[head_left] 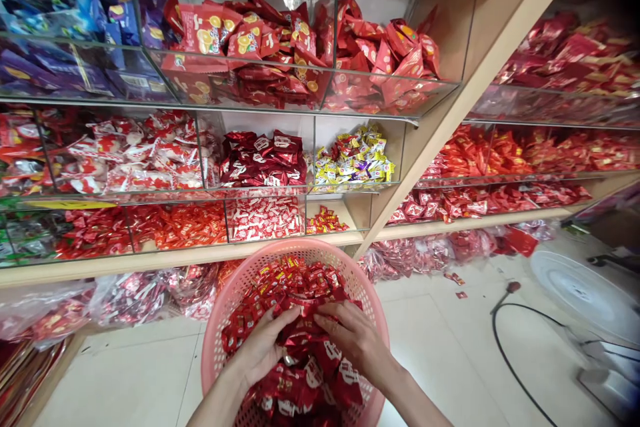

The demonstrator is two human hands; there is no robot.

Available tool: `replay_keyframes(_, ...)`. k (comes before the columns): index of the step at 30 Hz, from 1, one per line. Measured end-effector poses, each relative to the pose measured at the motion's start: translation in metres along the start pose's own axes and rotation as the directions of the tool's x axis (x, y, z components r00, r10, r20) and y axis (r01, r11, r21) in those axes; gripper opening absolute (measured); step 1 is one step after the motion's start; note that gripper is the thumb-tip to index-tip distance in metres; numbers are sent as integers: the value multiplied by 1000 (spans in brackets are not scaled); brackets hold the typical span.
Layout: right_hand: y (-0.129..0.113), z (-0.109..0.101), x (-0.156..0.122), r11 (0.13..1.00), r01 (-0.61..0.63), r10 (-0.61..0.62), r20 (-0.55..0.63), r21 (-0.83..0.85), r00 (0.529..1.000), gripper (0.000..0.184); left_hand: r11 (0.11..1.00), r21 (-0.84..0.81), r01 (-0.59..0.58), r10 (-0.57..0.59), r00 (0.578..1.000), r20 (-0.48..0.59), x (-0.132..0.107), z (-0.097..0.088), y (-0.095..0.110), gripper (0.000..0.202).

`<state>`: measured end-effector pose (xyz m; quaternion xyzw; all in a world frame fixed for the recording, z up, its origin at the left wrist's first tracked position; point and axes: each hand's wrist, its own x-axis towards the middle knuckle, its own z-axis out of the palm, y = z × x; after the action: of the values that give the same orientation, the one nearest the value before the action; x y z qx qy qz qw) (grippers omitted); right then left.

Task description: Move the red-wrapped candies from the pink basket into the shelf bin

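Note:
A pink plastic basket (pixel 227 293) sits low in front of me, filled with small red candy packets (pixel 295 280) and larger dark red packets (pixel 300 390). Both my hands are inside it. My left hand (pixel 263 347) has its fingers curled round a bunch of the red packets. My right hand (pixel 353 337) lies beside it, fingers bent and gripping the same heap of packets in the middle of the basket. The fingertips of both hands are partly buried in the wrappers.
Wooden shelves with clear dividers (pixel 200 167) hold many red, purple and yellow (pixel 353 157) sweet packets. Clear bags of sweets (pixel 130 297) lie under the lowest shelf. On the tiled floor at right are a white fan (pixel 580 293) and a black cable (pixel 510 360).

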<state>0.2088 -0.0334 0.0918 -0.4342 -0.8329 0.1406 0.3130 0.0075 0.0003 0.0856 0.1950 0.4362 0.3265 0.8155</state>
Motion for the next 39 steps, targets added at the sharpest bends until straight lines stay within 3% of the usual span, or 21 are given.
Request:
replay_keyframes(3,3,-10,2,981,-78,90,-59,178,994,31,1000,-18,8,-9,998,-64,4,-3,1,27)
replay_keyframes(6,12,-23,2,921,-246,282,-79,301,956,19,1000,-8,-6,5,997,-75,5,-8,4,23)
replay_keyframes(10,31,-36,-5,820,-482,510,-11,310,860,19,1000,-4,-16,16,997,-81,3,-12,7,20)
replay_keyframes(13,42,-39,-13,777,-560,558,99,288,824,20,1000,-4,-21,20,995,-93,2,-12,8,23)
replay_keyframes(19,56,-49,-11,856,-515,467,376,34,800,19,1000,18,-14,15,997,-72,0,-12,6,24)
replay_keyframes(21,61,-52,-3,878,-466,460,470,-111,753,17,1000,17,3,-2,997,-78,0,-12,4,23)
replay_keyframes(25,66,-44,14,870,-394,489,630,-298,604,16,1000,0,10,-10,997,-73,-2,-10,2,24)
replay_keyframes(27,63,-36,21,859,-391,510,632,-332,583,15,1000,-8,15,-16,998,-68,-4,-7,3,24)
replay_keyframes(30,52,-26,27,825,-406,565,569,-393,598,17,999,-1,34,-34,999,-34,-8,-3,6,24)
replay_keyframes(32,43,-25,31,797,-411,598,490,-442,634,21,999,6,37,-37,999,-8,-10,-1,7,25)
replay_keyframes(35,29,-26,35,830,-380,529,358,-409,769,25,999,-22,45,-45,999,11,-9,1,8,32)
replay_keyframes(37,18,-26,36,912,-299,380,301,-283,875,25,995,-74,74,-73,997,18,-7,3,7,37)
replay_keyframes(39,9,-24,35,968,-193,231,261,-162,937,32,987,-124,107,-104,994,27,-6,4,6,41)
